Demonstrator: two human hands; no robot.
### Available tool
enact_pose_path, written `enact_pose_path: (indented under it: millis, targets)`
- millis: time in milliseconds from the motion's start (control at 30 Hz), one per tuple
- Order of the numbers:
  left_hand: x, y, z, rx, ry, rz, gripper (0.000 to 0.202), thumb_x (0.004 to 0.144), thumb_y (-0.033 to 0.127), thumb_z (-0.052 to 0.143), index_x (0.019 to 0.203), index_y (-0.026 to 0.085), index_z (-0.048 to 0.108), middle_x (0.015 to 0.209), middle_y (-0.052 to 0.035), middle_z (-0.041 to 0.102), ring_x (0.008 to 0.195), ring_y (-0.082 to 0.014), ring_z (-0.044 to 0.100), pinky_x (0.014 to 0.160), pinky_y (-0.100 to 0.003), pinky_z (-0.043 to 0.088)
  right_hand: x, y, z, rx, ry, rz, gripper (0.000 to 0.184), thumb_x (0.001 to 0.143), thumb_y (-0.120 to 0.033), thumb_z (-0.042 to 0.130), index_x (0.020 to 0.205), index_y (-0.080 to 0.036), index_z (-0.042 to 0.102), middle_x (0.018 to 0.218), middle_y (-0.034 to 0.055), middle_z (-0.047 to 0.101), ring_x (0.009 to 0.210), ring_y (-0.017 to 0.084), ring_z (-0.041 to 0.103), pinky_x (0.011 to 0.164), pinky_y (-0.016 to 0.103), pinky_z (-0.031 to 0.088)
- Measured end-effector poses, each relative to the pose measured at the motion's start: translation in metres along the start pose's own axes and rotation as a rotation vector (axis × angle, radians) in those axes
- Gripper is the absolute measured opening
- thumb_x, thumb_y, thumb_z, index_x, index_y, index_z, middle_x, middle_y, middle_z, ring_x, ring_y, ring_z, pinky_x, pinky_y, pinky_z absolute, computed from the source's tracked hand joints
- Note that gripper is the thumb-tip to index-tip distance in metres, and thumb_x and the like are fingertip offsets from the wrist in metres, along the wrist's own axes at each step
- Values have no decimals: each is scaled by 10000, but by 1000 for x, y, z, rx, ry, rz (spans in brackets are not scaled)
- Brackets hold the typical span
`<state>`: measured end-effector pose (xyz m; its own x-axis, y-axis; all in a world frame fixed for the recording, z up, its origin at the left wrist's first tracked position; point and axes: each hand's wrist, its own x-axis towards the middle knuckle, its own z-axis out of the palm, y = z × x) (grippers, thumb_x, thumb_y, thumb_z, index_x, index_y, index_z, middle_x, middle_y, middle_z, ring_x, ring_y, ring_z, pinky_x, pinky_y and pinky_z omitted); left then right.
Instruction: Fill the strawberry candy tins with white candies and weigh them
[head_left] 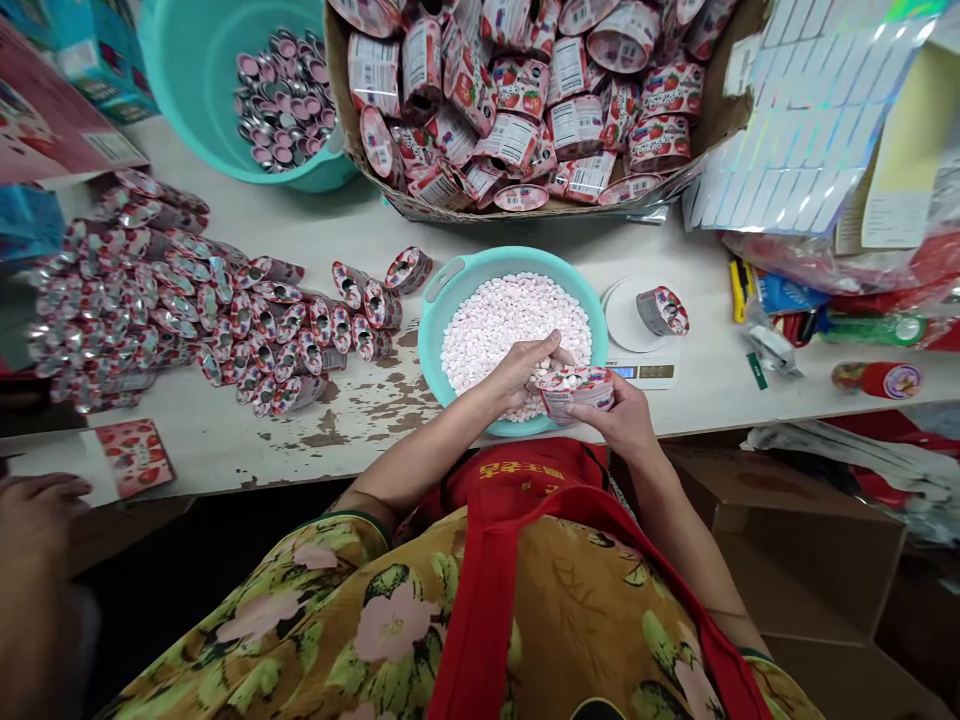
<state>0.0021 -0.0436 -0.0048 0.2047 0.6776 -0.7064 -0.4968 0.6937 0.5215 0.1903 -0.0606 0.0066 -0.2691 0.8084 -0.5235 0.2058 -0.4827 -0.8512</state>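
Observation:
My right hand grips a strawberry-printed oval candy container at its right side, and small white candies show in its top opening. Against the container's left side, my left hand has its fingers curled around some candies. Both hands are over the front part of a turquoise basin filled with pale pink and white candies. Right of the basin, another printed container rests tilted at the edge of a white kitchen scale, whose display is lit.
Many open-topped containers stand grouped on the table's left. Behind are a turquoise tub with metal lids and a cardboard box of containers. Label sheets and a yellow cutter lie right. Another person's hand is at left.

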Motion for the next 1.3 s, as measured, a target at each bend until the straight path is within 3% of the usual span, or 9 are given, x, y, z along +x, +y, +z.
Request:
enact_pose_path:
  millis: [200, 433, 600, 767, 1100, 1300]
  targets:
    - [1, -7, 0, 13, 33, -13, 500, 767, 586, 776, 719, 89, 743, 557, -3, 552, 436, -52, 424, 429, -212, 269, 0, 2, 4, 15, 14, 28, 557, 545, -478, 932, 962, -186, 705, 864, 28, 767, 714, 170, 659, 698, 296, 558]
    - [-2, -8, 5, -4, -2, 0, 545, 724, 615, 795, 718, 72, 750, 610, -67, 665, 521, -108, 564, 528, -231, 412, 2, 9, 5, 15, 28, 4, 551, 549, -498, 920, 943, -184, 697, 853, 33, 763, 720, 182, 662, 697, 310, 561]
    - [-4, -5, 3, 29, -15, 8, 498, 729, 572, 813, 751, 79, 748, 657, -60, 685, 539, -97, 570, 529, -216, 408, 3, 10, 7, 59, 44, 2, 571, 519, -488, 929, 938, -186, 688, 857, 32, 764, 715, 180, 666, 725, 324, 570]
    - [-3, -2, 7, 66, 13, -9, 580, 784, 653, 725, 756, 74, 756, 656, -77, 689, 539, -111, 585, 538, -230, 428, 2, 9, 6, 13, 42, 6, 561, 552, -483, 911, 973, -179, 698, 884, 41, 770, 732, 184, 670, 750, 332, 568]
    - [0, -8, 9, 134, 26, -20, 596, 743, 678, 743, 749, 83, 755, 632, -71, 678, 543, -125, 597, 560, -242, 461, 2, 17, 7, 93, 20, 47, 574, 550, -465, 912, 995, -168, 704, 909, 50, 771, 751, 185, 677, 772, 330, 572]
    - [-1, -17, 7, 139, 94, -20, 490, 563, 522, 919, 711, 100, 721, 618, -44, 676, 537, -117, 581, 518, -224, 443, 5, 30, 14, 160, 0, 37, 559, 562, -470, 905, 982, -158, 707, 915, 47, 770, 797, 191, 688, 844, 352, 580]
